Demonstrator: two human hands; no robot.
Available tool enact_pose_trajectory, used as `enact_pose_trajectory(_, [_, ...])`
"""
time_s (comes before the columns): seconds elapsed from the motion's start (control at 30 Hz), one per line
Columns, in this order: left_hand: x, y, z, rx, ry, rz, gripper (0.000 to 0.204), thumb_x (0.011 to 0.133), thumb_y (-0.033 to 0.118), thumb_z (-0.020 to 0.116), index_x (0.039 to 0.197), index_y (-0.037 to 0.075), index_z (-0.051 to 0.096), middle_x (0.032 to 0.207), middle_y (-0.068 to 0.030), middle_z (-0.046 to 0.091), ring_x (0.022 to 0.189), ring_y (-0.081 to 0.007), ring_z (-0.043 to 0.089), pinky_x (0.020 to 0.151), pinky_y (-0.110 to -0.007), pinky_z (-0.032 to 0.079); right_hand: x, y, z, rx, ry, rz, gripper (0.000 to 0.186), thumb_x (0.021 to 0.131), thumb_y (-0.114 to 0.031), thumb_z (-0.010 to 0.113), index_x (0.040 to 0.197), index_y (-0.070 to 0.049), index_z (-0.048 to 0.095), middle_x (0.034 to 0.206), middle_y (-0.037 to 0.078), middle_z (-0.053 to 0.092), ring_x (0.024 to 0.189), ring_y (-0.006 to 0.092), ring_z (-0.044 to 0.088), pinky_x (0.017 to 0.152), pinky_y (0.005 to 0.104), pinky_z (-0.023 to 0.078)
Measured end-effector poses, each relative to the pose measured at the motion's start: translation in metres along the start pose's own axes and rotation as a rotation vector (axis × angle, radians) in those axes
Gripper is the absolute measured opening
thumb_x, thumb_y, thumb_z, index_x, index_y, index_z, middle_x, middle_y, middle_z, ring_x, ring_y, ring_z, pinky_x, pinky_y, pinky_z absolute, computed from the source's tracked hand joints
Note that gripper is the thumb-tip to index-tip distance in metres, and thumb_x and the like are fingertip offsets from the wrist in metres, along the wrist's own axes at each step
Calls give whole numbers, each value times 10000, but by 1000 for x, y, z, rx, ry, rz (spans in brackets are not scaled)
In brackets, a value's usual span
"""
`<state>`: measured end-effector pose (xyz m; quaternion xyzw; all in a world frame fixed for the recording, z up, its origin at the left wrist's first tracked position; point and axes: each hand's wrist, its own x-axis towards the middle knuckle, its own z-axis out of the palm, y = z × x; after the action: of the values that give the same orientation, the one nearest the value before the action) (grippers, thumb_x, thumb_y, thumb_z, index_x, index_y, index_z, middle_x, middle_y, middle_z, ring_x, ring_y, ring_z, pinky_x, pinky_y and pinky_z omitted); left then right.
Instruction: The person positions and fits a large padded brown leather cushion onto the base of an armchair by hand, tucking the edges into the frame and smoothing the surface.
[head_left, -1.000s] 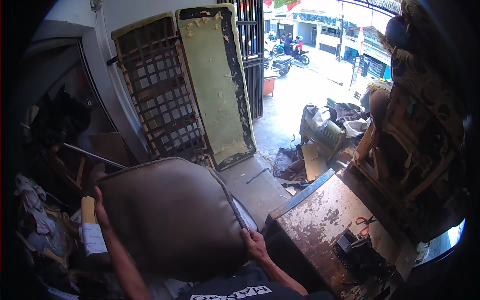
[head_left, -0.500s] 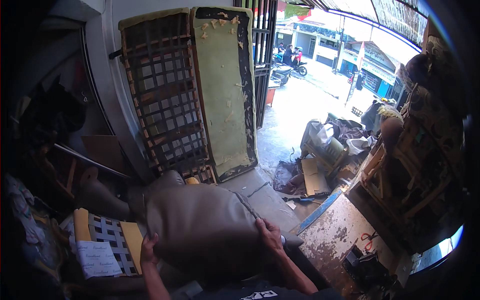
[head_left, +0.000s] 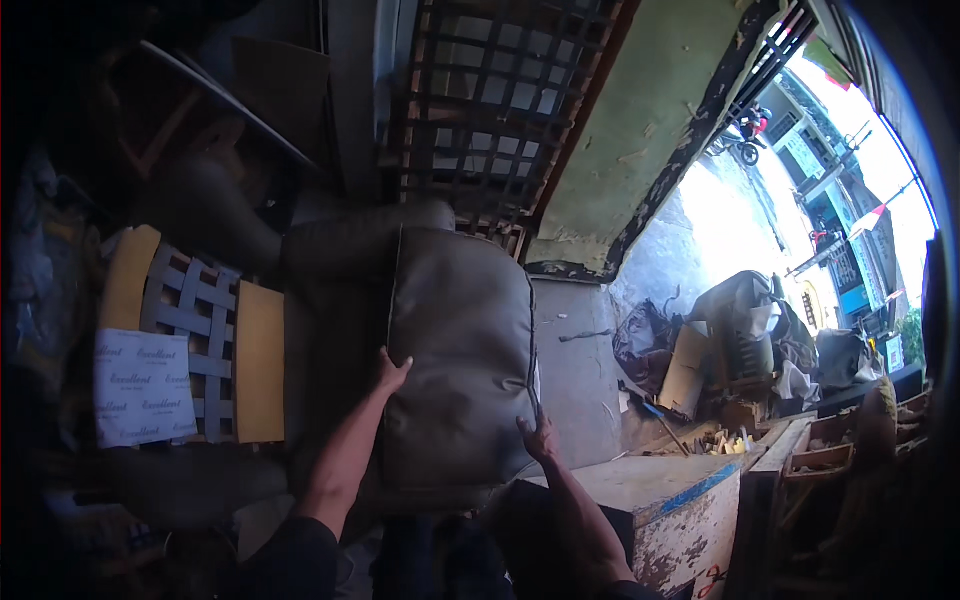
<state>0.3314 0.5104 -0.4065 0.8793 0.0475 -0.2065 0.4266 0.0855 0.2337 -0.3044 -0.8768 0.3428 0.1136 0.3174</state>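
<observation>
A brown leather-like seat cushion (head_left: 462,340) with seamed edges lies in front of me on a dark brown sofa frame. Its left edge is in my left hand (head_left: 394,372), thumb on top and the other fingers mostly hidden. Lower down, my right hand (head_left: 538,438) grips the right edge near the front corner, beside a loose strip along the seam. To the left, a seat section shows woven grey webbing (head_left: 205,310) between yellow foam strips (head_left: 260,362). White printed sheeting (head_left: 145,388) covers part of that webbing. A padded brown armrest (head_left: 370,235) runs behind the cushion.
A webbed wooden frame (head_left: 500,110) and a worn green panel (head_left: 640,130) lean at the back. On the right stands a paint-chipped box (head_left: 690,510) with orange-handled scissors (head_left: 712,580). Dark fabric (head_left: 640,345) and wooden furniture parts (head_left: 825,458) lie beyond; a bright street opens outside.
The cushion has gone from being held up and tilted to lying flat on the sofa, both hands still at its edges. My view has turned and tipped downward.
</observation>
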Motion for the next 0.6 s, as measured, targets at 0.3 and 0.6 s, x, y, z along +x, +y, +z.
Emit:
enact_pose_trajectory(0.3, [-87,-152,86,-57,-165,-325,958,815,575,708,1430,-86,390,1400,-330,483,1330,-429,470,1117,-447,376,-30,78,104,127,131,208,708,936,-473,591,1413,34,462,1409,308,449,1307,440,433,1115,483,332])
enact_pose_trajectory(0.6, [-81,-107,65,-399,-244,-515,779,889,380,708,1471,-13,374,1431,-238,492,1348,-331,471,1086,-426,405,76,124,89,576,-60,421,656,911,-546,637,1222,30,598,1006,115,642,901,194,583,771,336,479])
